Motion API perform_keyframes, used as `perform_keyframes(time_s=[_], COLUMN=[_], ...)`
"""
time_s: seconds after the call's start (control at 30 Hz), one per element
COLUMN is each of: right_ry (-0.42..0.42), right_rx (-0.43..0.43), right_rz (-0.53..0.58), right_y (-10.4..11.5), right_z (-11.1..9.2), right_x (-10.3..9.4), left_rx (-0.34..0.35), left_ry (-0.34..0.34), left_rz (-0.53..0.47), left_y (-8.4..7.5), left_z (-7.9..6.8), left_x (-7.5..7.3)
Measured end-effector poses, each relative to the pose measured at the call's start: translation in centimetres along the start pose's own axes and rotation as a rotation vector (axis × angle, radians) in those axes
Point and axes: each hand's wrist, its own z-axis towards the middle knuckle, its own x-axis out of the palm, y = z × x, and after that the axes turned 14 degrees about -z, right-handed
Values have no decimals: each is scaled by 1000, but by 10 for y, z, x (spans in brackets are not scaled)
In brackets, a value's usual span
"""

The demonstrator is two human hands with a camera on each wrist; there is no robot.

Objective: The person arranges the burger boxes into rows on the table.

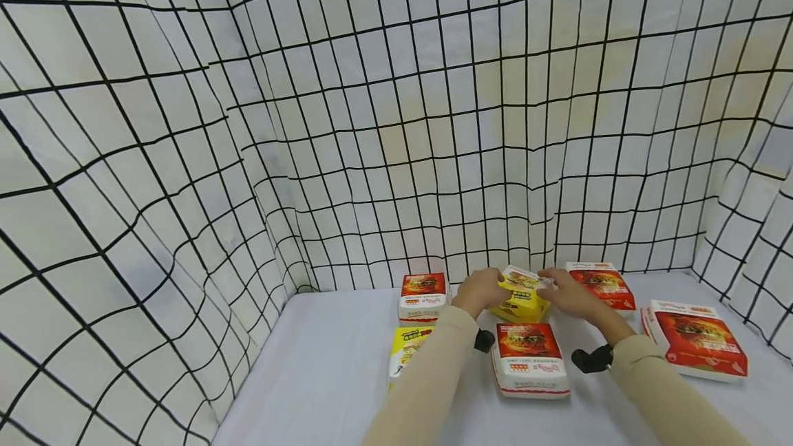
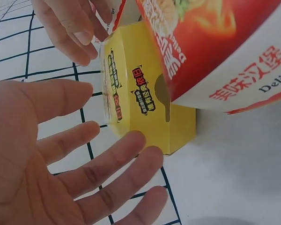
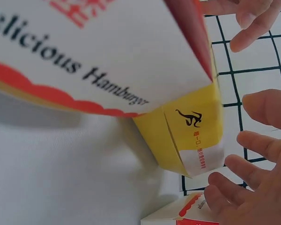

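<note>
Hands: left hand (image 1: 481,292), right hand (image 1: 566,291), fingers spread | Object: yellow printed carton (image 1: 520,303), between them, lower right of centre | Risk: carton could skew into red-and-white "Hamburger" box (image 1: 531,363) (just below it) | Likely cause: uneven side push

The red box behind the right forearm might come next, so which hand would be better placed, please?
The right hand, probably: it is nearer that red box; the left hand is across the yellow box.
</note>
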Motion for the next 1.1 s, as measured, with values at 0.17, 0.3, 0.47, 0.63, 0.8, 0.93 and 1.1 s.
perform_keyframes(time_s=[0.17,0.3,0.47,0.63,0.8,0.93,1.1], right_ry=[48,53,46,55,63,71,77], right_rx=[-32,-62,-67,-71,-88,-89,-84], right_rz=[-9,-41,-66,-67,-65,-86,-95], right_y=[-3,-4,1,3,3,1,-1], right_z=[0,-1,-4,-6,-8,-9,-12], right_x=[1,3,3,2,4,5,4], left_rx=[-17,-12,-26,-29,-27,-23,-19], left_ry=[42,62,73,62,43,41,44], left_rz=[54,84,48,17,14,32,50], left_y=[-2,0,3,7,11,11,10], left_z=[-1,-1,-1,-2,1,3,4], left_x=[5,8,8,7,9,11,13])
